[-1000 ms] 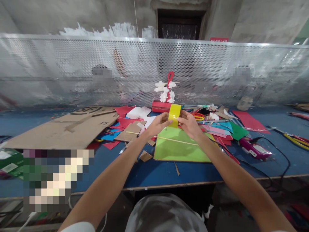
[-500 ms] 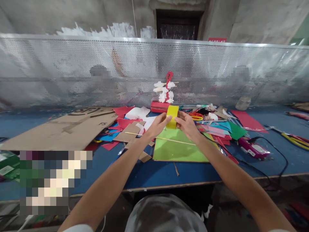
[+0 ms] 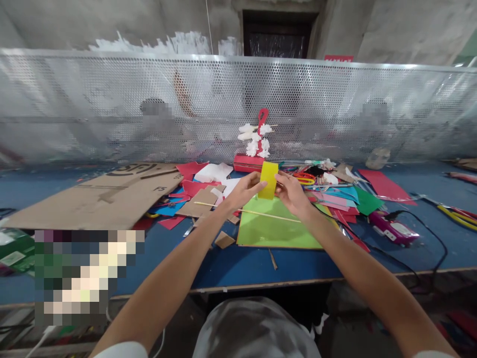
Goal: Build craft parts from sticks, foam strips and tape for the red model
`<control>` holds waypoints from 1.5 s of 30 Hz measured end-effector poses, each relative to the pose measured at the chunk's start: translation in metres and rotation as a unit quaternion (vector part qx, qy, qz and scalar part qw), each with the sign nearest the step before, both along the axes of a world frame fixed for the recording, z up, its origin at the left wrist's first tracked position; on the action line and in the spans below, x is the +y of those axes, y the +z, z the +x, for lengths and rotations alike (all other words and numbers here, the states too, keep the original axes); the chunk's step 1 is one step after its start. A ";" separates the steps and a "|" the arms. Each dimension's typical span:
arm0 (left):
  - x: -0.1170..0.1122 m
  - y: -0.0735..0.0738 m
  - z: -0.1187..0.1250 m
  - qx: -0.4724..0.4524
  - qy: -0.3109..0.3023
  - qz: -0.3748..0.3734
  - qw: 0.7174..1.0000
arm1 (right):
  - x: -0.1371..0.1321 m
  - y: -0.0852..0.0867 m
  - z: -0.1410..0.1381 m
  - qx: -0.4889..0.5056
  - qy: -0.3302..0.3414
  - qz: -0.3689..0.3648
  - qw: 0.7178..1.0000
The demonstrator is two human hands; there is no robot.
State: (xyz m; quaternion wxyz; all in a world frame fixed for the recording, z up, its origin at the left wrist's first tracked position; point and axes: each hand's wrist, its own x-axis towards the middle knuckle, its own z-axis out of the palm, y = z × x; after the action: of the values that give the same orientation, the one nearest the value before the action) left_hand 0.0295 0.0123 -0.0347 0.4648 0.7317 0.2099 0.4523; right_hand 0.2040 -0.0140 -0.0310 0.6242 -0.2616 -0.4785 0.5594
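A glossy yellow strip (image 3: 269, 180), bent into a curved band and paper-like, is held up between my two hands. My left hand (image 3: 246, 191) pinches its left edge, thumb in front and fingers behind. My right hand (image 3: 292, 191) grips the right edge, with fingertips partly hidden behind it. Below lies a lime-green sheet (image 3: 276, 233) with a thin stick (image 3: 274, 215) across it. Just behind the strip stands a red piece (image 3: 249, 162) with a red upright (image 3: 263, 117) carrying white crumpled flowers (image 3: 252, 145).
Cardboard (image 3: 93, 194) covers the table's left side. Paper scraps and small cardboard pieces (image 3: 203, 201) lie left of the green sheet. Coloured papers (image 3: 341, 196), a purple device (image 3: 394, 228) with a black cable and yellow-handled pliers (image 3: 452, 214) are at right. A perforated metal panel (image 3: 208, 109) stands behind.
The yellow strip has turned slightly in my hands, and my right fingers have shifted along its edge. The view has moved a little.
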 end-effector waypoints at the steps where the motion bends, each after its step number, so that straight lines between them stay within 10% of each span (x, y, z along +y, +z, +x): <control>1: 0.000 0.000 -0.001 0.000 -0.004 0.000 1.000 | 0.001 -0.001 0.000 0.008 -0.003 -0.005 1.000; 10: 0.004 -0.008 -0.001 0.064 -0.013 0.081 0.995 | 0.009 0.004 0.008 0.081 -0.028 -0.046 0.995; 19: -0.007 0.003 -0.001 -0.011 0.080 0.041 0.996 | -0.010 0.009 0.001 -0.093 0.001 0.018 0.996; 34: 0.003 -0.004 -0.005 0.008 -0.054 0.031 0.998 | -0.006 0.008 0.000 -0.021 -0.072 0.021 0.997; 45: -0.002 -0.003 -0.001 -0.028 0.062 0.009 0.998 | -0.006 0.005 0.004 -0.134 -0.010 0.023 0.991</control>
State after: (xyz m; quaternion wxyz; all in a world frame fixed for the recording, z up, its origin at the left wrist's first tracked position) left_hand 0.0282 0.0104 -0.0372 0.4349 0.7085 0.2372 0.5027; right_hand 0.2075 -0.0196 -0.0264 0.5663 -0.3244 -0.5677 0.5018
